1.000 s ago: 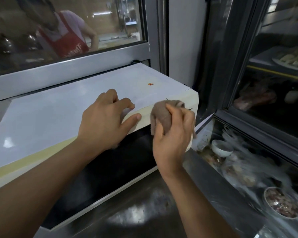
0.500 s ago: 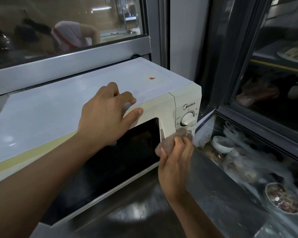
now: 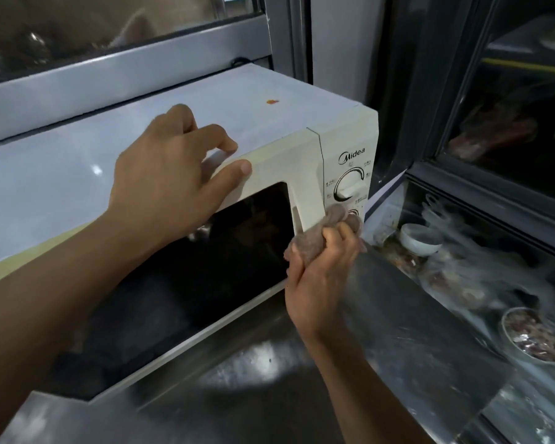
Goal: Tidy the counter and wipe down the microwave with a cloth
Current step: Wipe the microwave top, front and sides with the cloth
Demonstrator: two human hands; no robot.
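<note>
Microwave: a cream-white boxy Midea microwave [image 3: 205, 129] with a dark glass door [image 3: 205, 267], a pale grey-white top and 1 small orange spot [image 3: 272, 101] on that top.
Position: it stands on the shiny stainless steel counter [image 3: 269, 379], below a grey-framed window [image 3: 109, 68].
Direction: its long axis runs from lower left to upper right; the door faces the person, and the control panel sits at the right end.
Controls: 1 round white dial [image 3: 350, 184] shows fully under the brand name; a 2nd dial below it is mostly hidden by the cloth.
Cloth: a bunched brownish-grey cloth [image 3: 327, 229] presses against the lower part of the control panel, just right of the door handle strip.
Right hand: the right hand [image 3: 321, 280] is clenched around the cloth, fingers curled over it.
Left hand: the left hand [image 3: 170, 177] rests on the microwave's top front edge, fingers bent over the top, thumb on the front face, holding the edge.
Surroundings: to the right, behind a glass display case [image 3: 494, 187], sit a small white cup [image 3: 420, 240] and a round metal bowl [image 3: 532, 334] of chopped food.
</note>
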